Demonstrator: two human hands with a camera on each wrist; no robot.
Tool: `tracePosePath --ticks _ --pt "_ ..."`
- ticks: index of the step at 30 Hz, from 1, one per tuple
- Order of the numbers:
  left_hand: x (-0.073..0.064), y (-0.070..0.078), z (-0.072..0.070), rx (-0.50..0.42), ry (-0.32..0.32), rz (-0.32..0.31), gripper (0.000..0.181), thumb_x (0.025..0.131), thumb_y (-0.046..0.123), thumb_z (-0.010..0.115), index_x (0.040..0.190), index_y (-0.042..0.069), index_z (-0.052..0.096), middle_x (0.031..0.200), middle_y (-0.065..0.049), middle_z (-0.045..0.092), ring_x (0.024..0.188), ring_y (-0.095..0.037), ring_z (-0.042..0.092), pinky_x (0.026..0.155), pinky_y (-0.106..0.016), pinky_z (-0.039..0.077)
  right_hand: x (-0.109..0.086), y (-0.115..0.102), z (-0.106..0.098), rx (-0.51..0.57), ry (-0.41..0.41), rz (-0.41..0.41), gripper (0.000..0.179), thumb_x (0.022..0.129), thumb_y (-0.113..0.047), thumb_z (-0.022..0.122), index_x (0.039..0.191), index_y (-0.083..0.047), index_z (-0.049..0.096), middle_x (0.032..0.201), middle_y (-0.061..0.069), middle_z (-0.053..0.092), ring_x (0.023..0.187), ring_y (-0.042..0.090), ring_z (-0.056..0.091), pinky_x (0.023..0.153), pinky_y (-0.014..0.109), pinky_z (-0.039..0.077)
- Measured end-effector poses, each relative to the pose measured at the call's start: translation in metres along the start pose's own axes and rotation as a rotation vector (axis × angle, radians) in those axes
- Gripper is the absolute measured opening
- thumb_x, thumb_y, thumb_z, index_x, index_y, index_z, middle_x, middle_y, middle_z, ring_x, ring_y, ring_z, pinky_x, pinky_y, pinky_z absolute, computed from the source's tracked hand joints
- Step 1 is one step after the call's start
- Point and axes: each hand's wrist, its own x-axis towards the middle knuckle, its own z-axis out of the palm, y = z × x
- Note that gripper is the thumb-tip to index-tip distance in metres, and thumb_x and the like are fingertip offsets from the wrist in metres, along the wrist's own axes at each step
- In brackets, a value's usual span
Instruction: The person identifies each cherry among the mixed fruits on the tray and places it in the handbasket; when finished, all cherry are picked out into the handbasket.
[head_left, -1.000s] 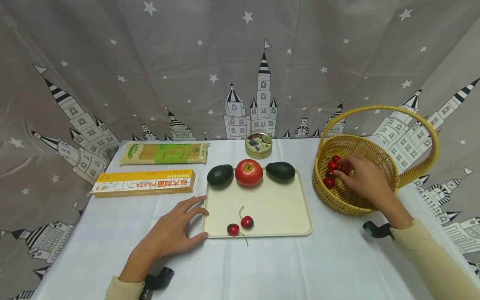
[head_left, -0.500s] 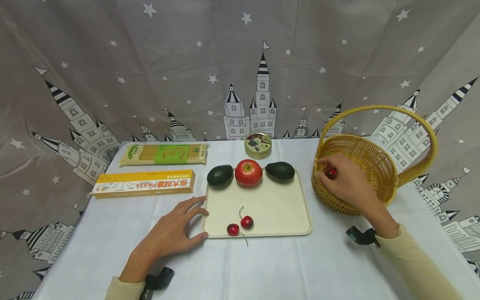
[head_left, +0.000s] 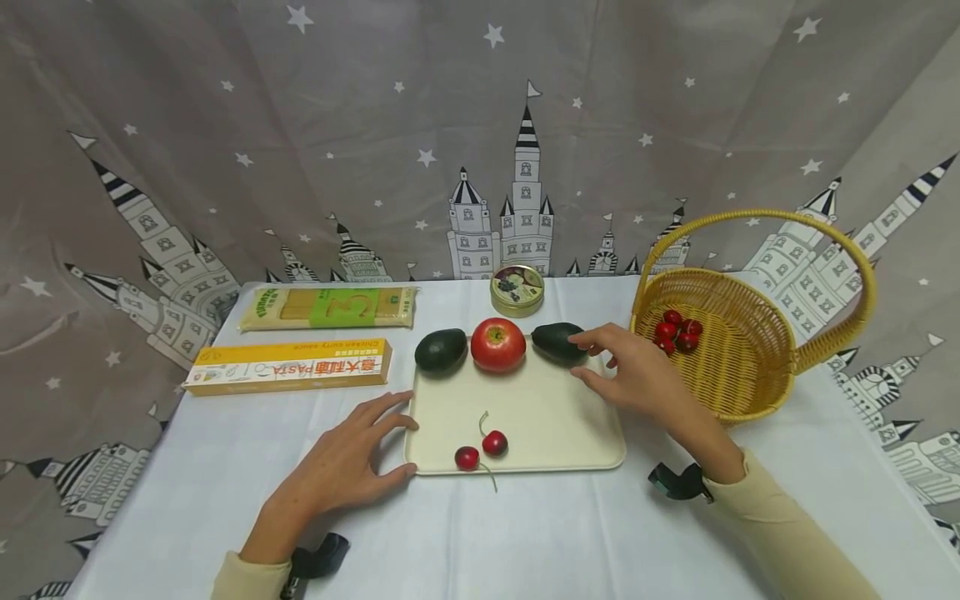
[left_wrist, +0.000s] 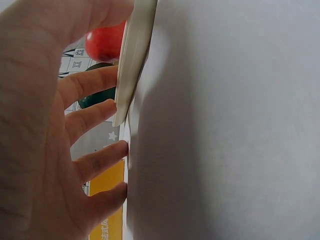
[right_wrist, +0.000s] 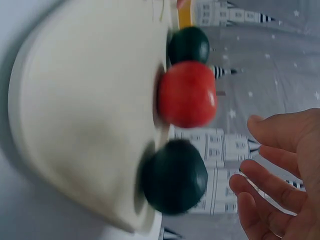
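Note:
My right hand [head_left: 633, 375] hovers over the right edge of the cream tray [head_left: 555, 425], fingers loosely bent and holding nothing. Its fingertips overlap the right avocado [head_left: 558, 342] in the head view; the right wrist view shows a gap between the fingers and that avocado [right_wrist: 175, 177]. My left hand [head_left: 341, 458] lies at the tray's left side, fingers spread, with fingertips at its rim [left_wrist: 134, 55]. A red apple [head_left: 498, 345] sits between the right avocado and the left avocado [head_left: 440, 351] along the back rim. Two stemmed cherries [head_left: 494, 443] lie near the tray's front.
Right of the tray stands a yellow wicker basket [head_left: 750, 358] with a tall handle and several cherries [head_left: 677, 332] inside. A round tin [head_left: 517, 291] is behind the tray. A pasta box [head_left: 288, 367] and a bag of noodles [head_left: 330, 307] lie at the back left.
My right hand has come out of the basket and moved left to the tray's right edge. The cherries in the basket are now uncovered. My left hand has stayed in place.

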Motion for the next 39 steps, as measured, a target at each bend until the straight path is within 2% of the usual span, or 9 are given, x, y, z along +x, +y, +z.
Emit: tracePosePath --ticks 4,10,18,21,27,31,34,39 --pt "0.0 0.001 -0.001 0.001 -0.003 -0.001 0.043 0.088 0.046 0.083 0.126 0.029 0.071 0.167 -0.001 0.047 0.15 -0.032 0.048 0.107 -0.059 0.053 0.001 -0.011 0.011 0.01 -0.04 -0.033 0.043 0.091 -0.023 0.088 0.13 -0.011 0.075 0.118 0.007 0.077 0.103 0.028 0.073 0.078 0.04 0.063" --pt "-0.001 0.0 -0.003 0.008 -0.001 0.001 0.043 0.087 0.045 0.083 0.125 0.028 0.071 0.167 -0.002 0.047 0.15 -0.032 0.048 0.106 -0.059 0.054 0.002 -0.027 0.029 0.034 -0.071 -0.082 0.042 0.091 -0.023 0.088 0.13 -0.013 0.074 0.118 0.004 0.078 0.104 0.02 0.074 0.081 0.038 0.063" --pt "0.0 0.0 -0.002 0.002 0.002 0.004 0.044 0.088 0.045 0.083 0.126 0.028 0.071 0.167 -0.001 0.047 0.15 -0.032 0.047 0.107 -0.058 0.053 -0.001 -0.048 0.048 0.048 -0.152 -0.105 0.039 0.092 -0.026 0.087 0.127 -0.016 0.075 0.114 -0.001 0.074 0.102 0.016 0.073 0.079 0.032 0.06" --pt "0.001 -0.001 -0.001 0.002 0.005 0.012 0.043 0.088 0.045 0.083 0.126 0.028 0.071 0.167 0.0 0.046 0.15 -0.032 0.047 0.106 -0.057 0.054 -0.004 -0.052 0.054 0.07 -0.193 -0.125 0.037 0.093 -0.024 0.086 0.127 -0.015 0.075 0.112 0.0 0.074 0.101 0.017 0.073 0.079 0.031 0.059" --pt "0.0 -0.002 0.0 -0.007 0.006 0.02 0.043 0.088 0.045 0.082 0.126 0.029 0.071 0.168 0.001 0.046 0.151 -0.031 0.047 0.103 -0.058 0.056 -0.008 -0.057 0.065 0.082 -0.248 -0.22 0.034 0.093 -0.018 0.084 0.126 -0.016 0.077 0.113 -0.001 0.073 0.094 0.014 0.07 0.077 0.028 0.057" --pt "0.0 -0.002 0.001 -0.012 0.009 0.022 0.043 0.088 0.045 0.082 0.126 0.029 0.071 0.167 0.001 0.046 0.15 -0.031 0.047 0.103 -0.057 0.056 -0.009 -0.059 0.07 0.089 -0.286 -0.232 0.032 0.093 -0.018 0.084 0.125 -0.018 0.078 0.116 -0.004 0.073 0.088 0.012 0.067 0.074 0.025 0.055" --pt "-0.001 -0.003 0.001 -0.009 0.014 0.022 0.043 0.088 0.045 0.083 0.126 0.029 0.071 0.167 0.001 0.046 0.15 -0.03 0.047 0.104 -0.057 0.055 -0.01 -0.062 0.072 0.078 -0.329 -0.233 0.033 0.094 -0.018 0.083 0.126 -0.02 0.078 0.12 -0.005 0.072 0.093 0.011 0.068 0.078 0.026 0.056" --pt "-0.001 -0.003 0.001 -0.009 0.011 0.017 0.042 0.088 0.045 0.082 0.125 0.029 0.071 0.168 0.001 0.046 0.151 -0.031 0.047 0.105 -0.057 0.055 -0.012 -0.066 0.075 0.045 -0.407 -0.246 0.031 0.095 -0.018 0.082 0.125 -0.022 0.078 0.125 -0.007 0.069 0.108 0.01 0.068 0.091 0.032 0.06"
